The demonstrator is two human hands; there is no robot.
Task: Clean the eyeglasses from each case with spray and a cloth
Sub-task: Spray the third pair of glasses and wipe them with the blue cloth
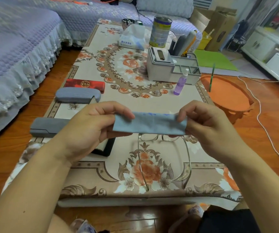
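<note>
Eyeglasses [164,158], one pair, metal-framed: lay on the tabletop [91,64] near its front edge, lenses away from the person, temples unfolded and pointing back toward that edge. The frame front ran left to right, parallel to the front edge.

Cloth [149,122], blue-grey, folded into a strip: held stretched above the lenses, its long axis matching the frame front. The left hand [93,126] pinched the left end between thumb and fingers [118,111]; the right hand [207,125] pinched the right end likewise. The glasses lay directly below and slightly toward the person; the right hand looked a little nearer the frame, so a grasp would likely fall to either hand once one end was let go.

Spray bottle [180,84], violet liquid: upright toward the right edge, well apart from both hands.

Cases: grey case [48,126] at the left edge beside the left hand; another grey case [77,96] and a red case [85,84] farther back, both closed, contents unseen. A dark open case [105,148] lay partly hidden under the left hand.

Grey organiser [172,68]: held upright tools, not identifiable.
</note>
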